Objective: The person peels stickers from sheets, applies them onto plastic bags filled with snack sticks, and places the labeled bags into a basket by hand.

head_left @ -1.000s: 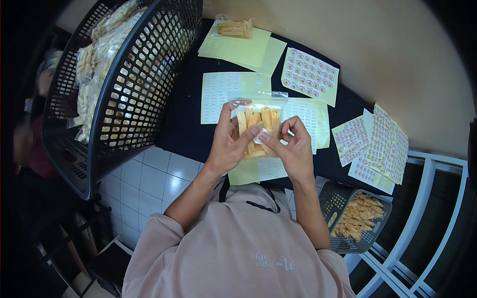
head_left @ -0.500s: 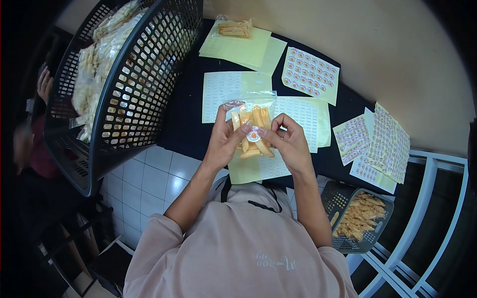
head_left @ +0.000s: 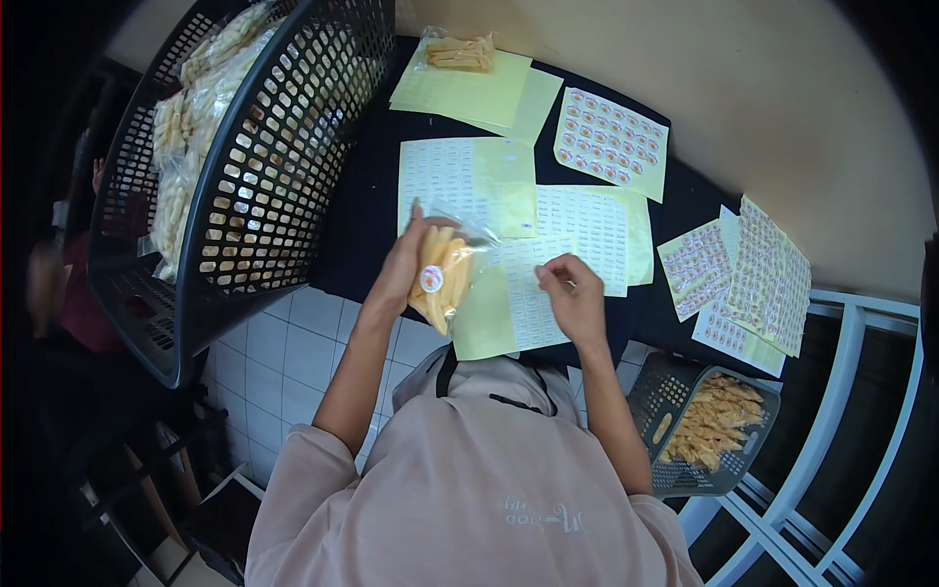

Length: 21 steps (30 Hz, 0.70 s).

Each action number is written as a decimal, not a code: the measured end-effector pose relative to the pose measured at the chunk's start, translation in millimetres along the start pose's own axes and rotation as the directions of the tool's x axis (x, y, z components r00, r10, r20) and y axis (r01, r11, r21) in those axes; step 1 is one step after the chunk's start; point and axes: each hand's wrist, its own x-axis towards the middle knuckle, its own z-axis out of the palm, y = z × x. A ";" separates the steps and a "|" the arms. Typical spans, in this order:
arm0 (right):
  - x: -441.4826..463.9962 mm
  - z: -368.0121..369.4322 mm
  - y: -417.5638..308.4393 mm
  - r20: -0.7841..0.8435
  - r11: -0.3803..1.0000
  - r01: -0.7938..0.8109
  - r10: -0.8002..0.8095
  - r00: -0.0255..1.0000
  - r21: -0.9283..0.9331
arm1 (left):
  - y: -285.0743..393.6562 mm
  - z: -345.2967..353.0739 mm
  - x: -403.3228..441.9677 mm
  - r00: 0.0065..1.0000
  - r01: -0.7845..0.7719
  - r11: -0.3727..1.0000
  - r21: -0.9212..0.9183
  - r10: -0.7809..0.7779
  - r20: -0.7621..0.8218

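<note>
My left hand (head_left: pixel 400 266) holds a clear bag of yellow sticks (head_left: pixel 446 269) at its left side, tilted over the table's front edge. A round white sticker with an orange mark (head_left: pixel 431 279) is on the bag. To the right, my right hand (head_left: pixel 571 289) is closed, fingertips together, above a sheet of small printed labels (head_left: pixel 528 308); whether anything is between the fingertips is too small to tell. More label sheets (head_left: pixel 587 230) lie behind my hands.
A large dark basket (head_left: pixel 284 147) of bags stands at left. Round-sticker sheets (head_left: pixel 611 137) lie at back right, and another bag (head_left: pixel 460 53) lies at the back. A grey basket (head_left: pixel 650 391) of yellow pieces is at lower right. Another person's sleeve (head_left: pixel 83 313) shows at far left.
My left hand has carried the bag left and turned it. My right hand has let go of the bag and is now apart from it, over the label sheets.
</note>
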 end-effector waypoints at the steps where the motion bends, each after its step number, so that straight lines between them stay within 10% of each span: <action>1: -1.3 5.6 7.2 0.017 0.996 0.054 -0.053 0.998 -0.071 | -5.7 1.4 7.2 0.999 0.021 0.979 0.203 -0.015 -0.029; 3: -3.6 14.4 9.3 0.016 0.973 0.133 -0.132 0.991 -0.191 | -8.0 8.6 11.9 0.997 0.064 0.906 0.418 -0.042 -0.061; 21: -9.6 47.7 7.0 -0.005 0.850 0.202 -0.234 0.972 -0.487 | -6.6 15.6 21.2 0.963 0.253 0.883 0.394 -0.269 -0.014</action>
